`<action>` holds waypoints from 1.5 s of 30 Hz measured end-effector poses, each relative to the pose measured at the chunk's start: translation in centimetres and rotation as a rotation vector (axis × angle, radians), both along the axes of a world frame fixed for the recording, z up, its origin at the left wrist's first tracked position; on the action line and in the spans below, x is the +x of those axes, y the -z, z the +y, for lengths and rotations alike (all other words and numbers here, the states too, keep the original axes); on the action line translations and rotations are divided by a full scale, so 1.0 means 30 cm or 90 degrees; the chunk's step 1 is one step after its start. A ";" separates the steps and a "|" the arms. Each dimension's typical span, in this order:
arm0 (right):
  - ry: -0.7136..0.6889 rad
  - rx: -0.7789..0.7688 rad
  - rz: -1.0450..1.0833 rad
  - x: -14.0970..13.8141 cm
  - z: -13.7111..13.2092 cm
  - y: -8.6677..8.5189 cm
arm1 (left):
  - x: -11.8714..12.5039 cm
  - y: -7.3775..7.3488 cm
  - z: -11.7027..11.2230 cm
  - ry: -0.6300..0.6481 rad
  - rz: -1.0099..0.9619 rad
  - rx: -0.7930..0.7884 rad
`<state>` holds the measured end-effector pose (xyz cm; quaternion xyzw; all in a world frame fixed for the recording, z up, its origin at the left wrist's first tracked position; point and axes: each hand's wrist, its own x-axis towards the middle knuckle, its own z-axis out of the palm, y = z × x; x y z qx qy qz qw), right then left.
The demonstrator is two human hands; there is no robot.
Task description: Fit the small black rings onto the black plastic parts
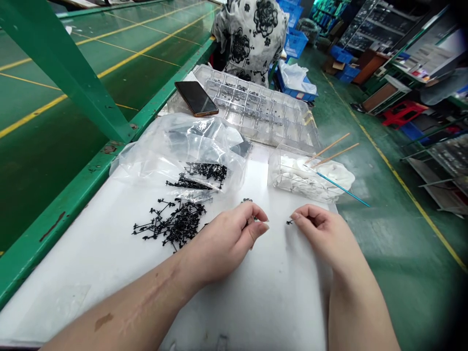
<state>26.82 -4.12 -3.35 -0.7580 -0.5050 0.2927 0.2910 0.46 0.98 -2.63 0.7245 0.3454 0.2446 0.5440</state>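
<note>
My left hand [234,234] is curled in a pinch over the white table [109,253], fingertips closed on a small dark part that I cannot make out well. My right hand [321,231] pinches a tiny black plastic piece [289,222] at its fingertips, a short way right of the left hand. A heap of black plastic sprues [175,222] lies just left of my left hand. More sprues [204,173] spill from a clear plastic bag [183,151] behind the heap.
A clear box [292,178] with white material and thin sticks [332,146] stands at the right edge. Behind it lie a clear compartment tray [256,105] and a phone [195,97]. A person in a flowered top [252,34] sits beyond. A green beam [73,73] rises left.
</note>
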 end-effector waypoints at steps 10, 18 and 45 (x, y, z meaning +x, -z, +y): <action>0.219 0.253 -0.179 0.038 -0.015 0.027 | -0.001 -0.005 -0.012 0.027 -0.068 -0.044; -0.325 0.342 0.103 -0.191 -0.045 -0.010 | 0.011 0.008 -0.013 0.072 0.001 -0.057; -0.259 0.364 0.156 -0.175 -0.043 -0.001 | 0.011 0.010 -0.024 0.016 -0.066 0.159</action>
